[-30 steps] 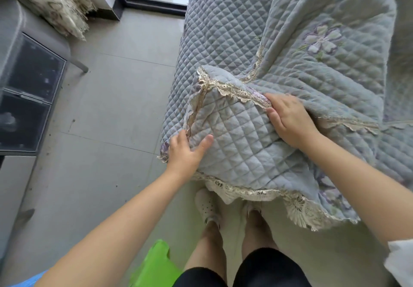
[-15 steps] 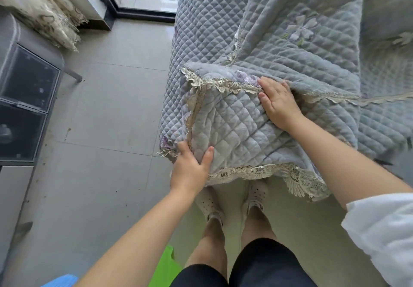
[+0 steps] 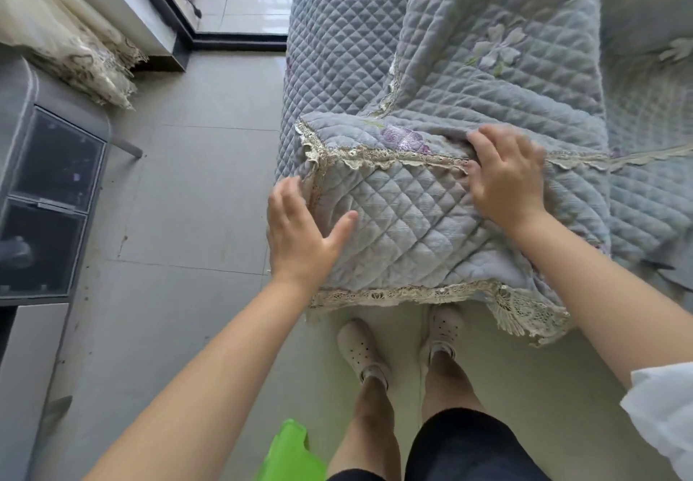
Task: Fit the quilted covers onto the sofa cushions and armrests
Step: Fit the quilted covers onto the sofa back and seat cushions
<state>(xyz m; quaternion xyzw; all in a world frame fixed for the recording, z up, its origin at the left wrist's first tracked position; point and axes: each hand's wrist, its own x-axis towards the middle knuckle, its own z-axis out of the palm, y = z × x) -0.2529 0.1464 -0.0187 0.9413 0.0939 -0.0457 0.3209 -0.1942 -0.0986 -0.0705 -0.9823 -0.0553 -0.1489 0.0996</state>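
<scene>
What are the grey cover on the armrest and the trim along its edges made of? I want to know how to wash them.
The cover looks like padded woven fabric with a soft matte nap: diamond stitching puffs it into cushioned cells. Fibre cannot be told. The trim looks like cream lace: openwork holes and scalloped edges show. The left hand and right hand press on the cover.

Grey-blue quilted cover (image 3: 405, 218) with cream lace trim and purple flower embroidery drapes over the sofa armrest (image 3: 337, 49)

grey cabinet (image 3: 48, 199), lace curtain (image 3: 75, 45), green stool (image 3: 292, 454)
</scene>
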